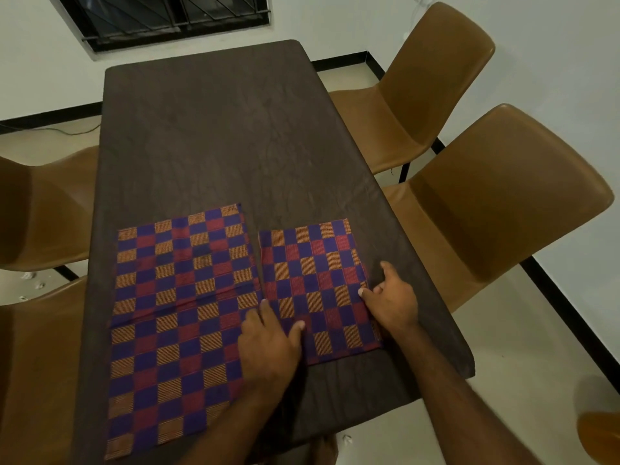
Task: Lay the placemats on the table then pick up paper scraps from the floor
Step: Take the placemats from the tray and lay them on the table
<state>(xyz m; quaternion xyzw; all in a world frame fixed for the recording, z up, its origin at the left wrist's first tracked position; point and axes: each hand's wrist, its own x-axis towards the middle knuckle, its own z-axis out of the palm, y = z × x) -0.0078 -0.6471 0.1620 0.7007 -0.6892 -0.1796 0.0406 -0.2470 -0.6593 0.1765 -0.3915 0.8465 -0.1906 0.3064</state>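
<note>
- The left hand [268, 340] lies flat, palm down, fingers spread loosely and holding nothing, across the near-left corner of the smaller placemat [318, 290]; its wrist crosses the gap onto the right edge of the larger placemat [177, 317].
- The right hand [391, 297] rests at the smaller mat's right edge, fingers partly curled, thumb tip on the cloth; whether it pinches the edge or only presses it cannot be told.
- Both mats lie on the near half of the table [214, 135], side by side and nearly touching, with a thin dark strip between them.
- The larger mat is spread open, its long axis running away from the person, its near end reaching the table's front edge.
- The smaller mat looks still folded, so the next move is probably opening it; it sits directly under both hands. Its right edge is the nearer to the table's right side, and the right hand is the one placed there.
- Farther off, small pale bits that may be paper scraps [28, 275] lie on the floor at left, under the chairs [43, 209], well apart from both hands; the left hand is nearer that side.
- Another pale bit [346, 439] shows on the floor by the table's near edge.
</note>
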